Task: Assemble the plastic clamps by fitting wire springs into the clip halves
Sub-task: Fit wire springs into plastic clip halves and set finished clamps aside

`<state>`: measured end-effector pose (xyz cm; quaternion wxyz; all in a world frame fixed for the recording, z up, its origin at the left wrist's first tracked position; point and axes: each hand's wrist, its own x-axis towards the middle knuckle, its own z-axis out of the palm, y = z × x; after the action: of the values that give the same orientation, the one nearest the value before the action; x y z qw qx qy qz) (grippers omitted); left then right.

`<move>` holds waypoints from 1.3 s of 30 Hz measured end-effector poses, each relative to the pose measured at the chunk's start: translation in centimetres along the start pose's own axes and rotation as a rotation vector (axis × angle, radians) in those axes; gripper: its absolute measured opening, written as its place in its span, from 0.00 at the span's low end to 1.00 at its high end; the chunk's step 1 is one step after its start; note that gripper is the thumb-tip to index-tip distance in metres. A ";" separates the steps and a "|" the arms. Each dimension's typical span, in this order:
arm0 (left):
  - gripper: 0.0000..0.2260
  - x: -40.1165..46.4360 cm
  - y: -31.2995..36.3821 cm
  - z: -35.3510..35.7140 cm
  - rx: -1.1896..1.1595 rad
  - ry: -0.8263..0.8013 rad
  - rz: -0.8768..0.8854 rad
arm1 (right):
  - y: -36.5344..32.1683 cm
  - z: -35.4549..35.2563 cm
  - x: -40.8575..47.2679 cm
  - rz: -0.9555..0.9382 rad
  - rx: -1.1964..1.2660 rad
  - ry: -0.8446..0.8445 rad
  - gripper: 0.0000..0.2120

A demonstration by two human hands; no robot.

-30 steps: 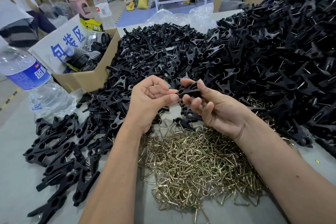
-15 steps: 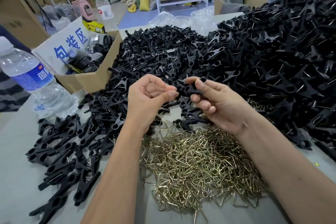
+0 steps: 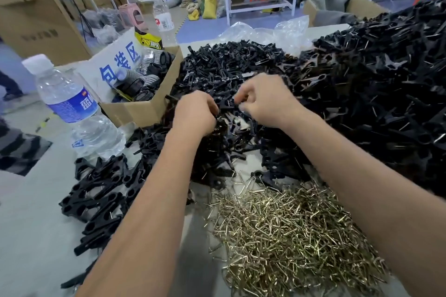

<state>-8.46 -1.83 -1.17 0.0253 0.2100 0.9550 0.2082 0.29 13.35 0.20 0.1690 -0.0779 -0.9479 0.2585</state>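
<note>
- Black clip halves (image 3: 212, 72): big loose heap, directly under and beyond both sets of fingers; a taller heap (image 3: 376, 84) rises to the R of the R fingers.
- L hand (image 3: 195, 113): back of hand up, fingers curled down into the heap, tips on a black piece (image 3: 220, 120). Looks like a grip, but the piece is blurred; can't tell which part it is.
- R hand (image 3: 265, 99): fingers curled, tips bunched close at the heap surface, just apart from the L fingers. Motion blur; can't tell what, if anything, is pinched.
- Wire springs (image 3: 289, 229): brass-coloured pile, nearer the body than the fingers, between the forearms.
- Row of black clamps (image 3: 96, 195): L of the L forearm, on the grey table (image 3: 29, 224).
- Water bottle (image 3: 72, 108): well L of the L fingers, upright.
- Cardboard box (image 3: 142, 108): beyond-left of the L fingers, between bottle and heap.
</note>
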 end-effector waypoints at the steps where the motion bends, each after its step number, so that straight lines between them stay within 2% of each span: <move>1: 0.16 0.1 0.2 0.0 0.060 -0.043 0.030 | -0.3 0.9 0.7 -0.018 -0.107 -0.156 0.14; 3: 0.17 0.6 0.3 0.0 0.146 -0.114 0.077 | -0.4 2.4 2.2 -0.045 -0.275 -0.361 0.16; 5: 0.16 1.3 0.1 0.1 0.195 -0.140 0.105 | -0.4 3.5 3.4 -0.071 -0.372 -0.469 0.14; 8: 0.15 2.0 -0.5 0.6 0.257 -0.123 0.130 | 0.1 3.9 4.8 -0.058 -0.338 -0.522 0.14; 11: 0.10 2.4 -0.9 0.9 0.190 -0.090 0.121 | 0.9 3.9 5.5 0.022 -0.189 -0.606 0.14; 16: 0.15 3.0 -1.0 0.2 0.186 -0.136 0.082 | 1.7 3.3 5.4 0.003 -0.185 -0.732 0.13; 19: 0.14 3.3 -1.2 0.2 0.186 -0.137 0.114 | 1.7 3.2 5.1 -0.034 -0.244 -0.737 0.16; 23: 0.14 3.1 -1.2 0.0 0.159 -0.165 0.133 | 1.7 3.3 4.6 -0.069 -0.256 -0.721 0.12; 26: 0.13 2.7 -1.2 -0.2 0.107 -0.136 0.123 | 1.9 3.4 4.1 -0.087 -0.254 -0.648 0.14; 28: 0.12 2.5 -1.2 -0.4 0.038 -0.105 0.104 | 2.1 3.6 3.9 -0.085 -0.296 -0.529 0.15; 31: 0.11 2.3 -1.2 -0.5 -0.092 -0.026 0.081 | 2.3 3.5 3.3 -0.075 -0.262 -0.304 0.11; 35: 0.09 1.5 -0.9 -0.2 -0.271 0.078 0.073 | 2.3 2.5 2.0 -0.019 -0.021 -0.007 0.03; 37: 0.09 0.5 -0.5 0.5 -0.509 0.017 0.062 | 2.1 2.4 1.0 0.056 0.179 0.090 0.02; 39: 0.09 -0.9 0.0 1.3 -0.772 -0.039 0.075 | 1.8 2.3 -0.5 0.134 0.387 0.185 0.07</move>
<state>-7.47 -1.66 -2.35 0.1132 0.2236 0.7974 0.5489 0.05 13.73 -2.76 0.2497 -0.1300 -0.8537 0.4381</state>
